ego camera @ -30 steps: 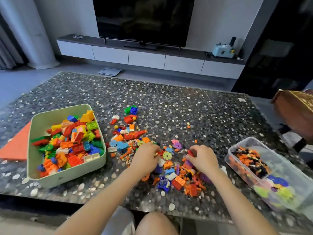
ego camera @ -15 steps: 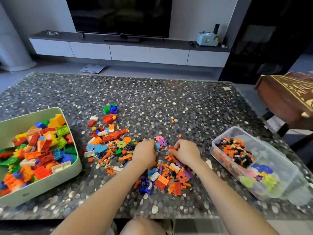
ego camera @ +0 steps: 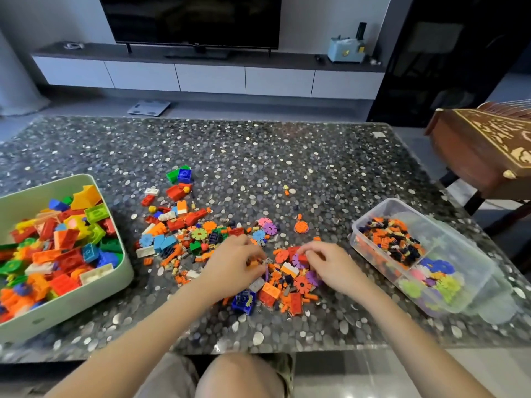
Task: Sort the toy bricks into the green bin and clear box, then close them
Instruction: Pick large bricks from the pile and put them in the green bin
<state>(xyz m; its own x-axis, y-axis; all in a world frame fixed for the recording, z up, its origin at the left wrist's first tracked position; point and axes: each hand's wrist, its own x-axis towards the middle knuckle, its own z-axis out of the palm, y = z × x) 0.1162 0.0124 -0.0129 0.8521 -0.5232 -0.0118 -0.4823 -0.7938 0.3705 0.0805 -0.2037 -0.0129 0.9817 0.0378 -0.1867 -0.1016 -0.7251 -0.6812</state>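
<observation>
One pile (ego camera: pixel 287 285) sits between bin (ego camera: pixel 71 307) and box (ego camera: pixel 451 239), presumably for short reaches; left hand (ego camera: pixel 232 264) and right hand (ego camera: pixel 333 267) curl into it, grasp unclear.

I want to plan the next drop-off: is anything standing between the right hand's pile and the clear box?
Nothing visible does. The right hand works in the loose brick pile, only bare table separates it from the clear box, and the box has no lid on.

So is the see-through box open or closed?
Open. Nothing covers the top of the clear box: the small bricks and flower pieces inside show plainly from above.
</observation>
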